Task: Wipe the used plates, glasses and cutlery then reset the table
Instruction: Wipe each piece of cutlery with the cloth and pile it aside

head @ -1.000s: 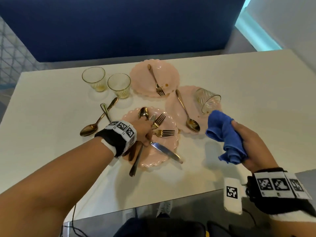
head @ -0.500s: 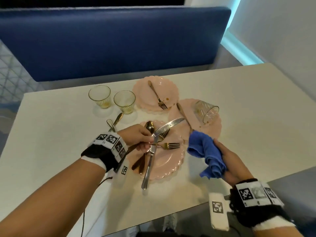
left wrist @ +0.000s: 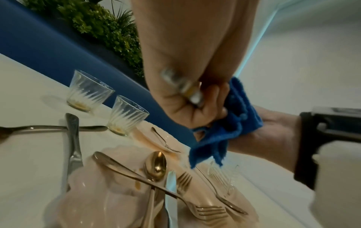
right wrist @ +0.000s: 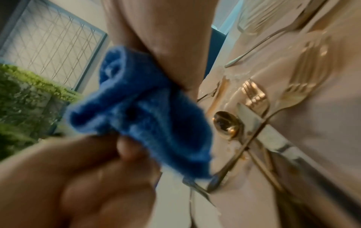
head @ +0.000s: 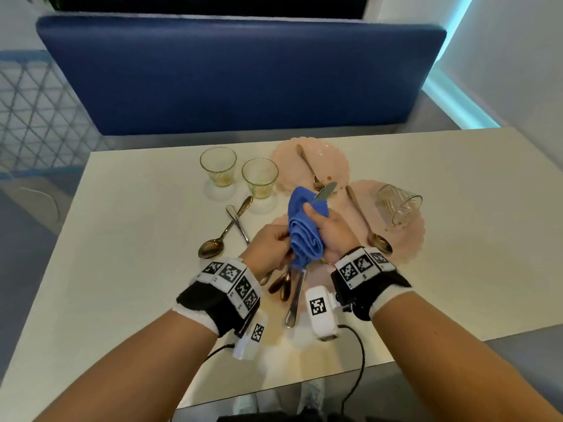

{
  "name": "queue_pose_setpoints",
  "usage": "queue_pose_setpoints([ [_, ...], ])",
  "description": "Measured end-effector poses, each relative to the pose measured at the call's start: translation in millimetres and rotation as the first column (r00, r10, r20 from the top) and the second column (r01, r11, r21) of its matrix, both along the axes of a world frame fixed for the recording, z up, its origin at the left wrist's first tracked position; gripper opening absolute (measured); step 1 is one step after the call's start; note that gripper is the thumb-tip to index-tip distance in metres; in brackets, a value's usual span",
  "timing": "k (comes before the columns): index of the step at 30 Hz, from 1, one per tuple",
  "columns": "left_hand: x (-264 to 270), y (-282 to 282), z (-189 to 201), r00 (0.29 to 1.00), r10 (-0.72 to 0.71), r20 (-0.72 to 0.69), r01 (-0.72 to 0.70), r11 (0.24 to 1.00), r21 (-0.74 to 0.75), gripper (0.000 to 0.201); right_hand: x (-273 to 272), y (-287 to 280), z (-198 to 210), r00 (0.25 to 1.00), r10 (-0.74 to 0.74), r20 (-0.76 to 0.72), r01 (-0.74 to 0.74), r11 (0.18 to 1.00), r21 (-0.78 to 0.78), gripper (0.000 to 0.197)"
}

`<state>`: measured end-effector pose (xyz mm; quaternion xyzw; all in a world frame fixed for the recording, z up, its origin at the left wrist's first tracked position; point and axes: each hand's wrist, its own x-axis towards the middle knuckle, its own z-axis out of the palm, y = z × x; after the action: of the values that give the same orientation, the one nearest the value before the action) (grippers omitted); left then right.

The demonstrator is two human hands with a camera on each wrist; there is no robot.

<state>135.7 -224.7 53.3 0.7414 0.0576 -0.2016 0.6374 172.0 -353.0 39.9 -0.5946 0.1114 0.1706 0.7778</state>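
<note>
White tabletop [head: 122,239] and a blue bench back [head: 228,74] frame the scene. Since half a second ago the right hand [head: 332,236] has brought the blue cloth [head: 304,233] from beside the near plate [left wrist: 109,205] onto the knife [head: 326,190], its fingers now clamped round cloth and blade; only the tip shows. The left hand [head: 268,248] still grips the knife's handle, fingers curled round it. The left wrist view alone shows that blurred handle in the fist, and forks and a gold spoon [left wrist: 156,165] crossed on the plate. Two glasses [head: 217,166] stand upright; a third glass [head: 399,205] lies tipped on the right plate [head: 408,239].
</note>
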Motion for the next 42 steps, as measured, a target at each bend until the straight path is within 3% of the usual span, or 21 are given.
queue_pose_setpoints([
  [2,-0.6,6.3,4.0,1.000,-0.003,0.005,0.003,1.000,0.019,0.030,9.8,2.6,2.6,0.998,-0.045,0.038,0.045,0.999,0.002,0.027],
  [5,-7.3,14.7,8.7,1.000,-0.008,-0.007,0.008,1.000,0.018,0.020,26.3,0.9,5.4,0.988,-0.150,0.048,0.153,0.987,-0.053,0.054],
  [8,-12.8,22.5,14.1,1.000,-0.017,0.019,0.016,0.999,0.035,0.022,32.7,-2.0,16.2,0.980,-0.185,0.073,0.191,0.977,-0.095,0.031],
  [12,-23.0,39.0,14.7,0.999,-0.044,-0.002,0.044,0.999,0.014,0.020,41.5,-23.4,23.4,0.933,-0.334,0.131,0.355,0.913,-0.203,0.026],
  [15,-28.9,51.9,12.9,0.999,0.053,0.004,-0.053,0.998,-0.046,0.022,38.6,-48.3,24.4,0.963,-0.268,-0.010,0.268,0.963,0.027,0.042],
  [17,-28.6,47.6,12.8,0.998,0.062,0.019,-0.061,0.997,-0.050,0.021,21.4,-37.0,24.7,0.983,-0.181,-0.034,0.184,0.978,0.095,0.028],
  [21,-31.0,17.9,15.3,1.000,0.000,0.019,0.002,0.998,-0.067,0.021,-11.7,6.1,18.4,1.000,0.023,0.011,-0.023,0.999,0.028,0.033],
  [24,-40.6,15.8,16.7,0.980,-0.197,0.019,0.198,0.979,-0.057,0.015,-10.2,3.8,26.5,0.987,-0.113,0.113,0.118,0.992,-0.040,0.022],
  [26,-51.4,19.8,15.3,0.948,-0.318,-0.030,0.314,0.945,-0.089,0.020,-2.1,-9.5,36.1,0.963,-0.224,0.149,0.223,0.974,0.026,0.020],
  [29,-61.4,21.3,17.2,0.967,-0.254,-0.029,0.248,0.958,-0.145,0.027,2.6,-20.6,31.7,0.961,-0.250,0.122,0.241,0.967,0.081,0.033],
  [33,-64.0,21.5,22.8,0.980,-0.196,-0.031,0.191,0.975,-0.115,0.030,-4.3,-24.7,17.8,0.983,-0.172,0.067,0.170,0.985,0.039,0.023],
  [38,-65.3,3.4,23.3,0.978,-0.208,-0.037,0.206,0.978,-0.039,0.031,-1.4,-51.1,36.3,0.940,-0.332,0.077,0.324,0.941,0.102,0.023],
  [42,-63.5,-23.6,18.8,0.990,-0.139,-0.035,0.138,0.990,-0.033,0.029,-7.6,-51.2,30.9,0.969,-0.233,0.077,0.229,0.972,0.057,0.053],
])
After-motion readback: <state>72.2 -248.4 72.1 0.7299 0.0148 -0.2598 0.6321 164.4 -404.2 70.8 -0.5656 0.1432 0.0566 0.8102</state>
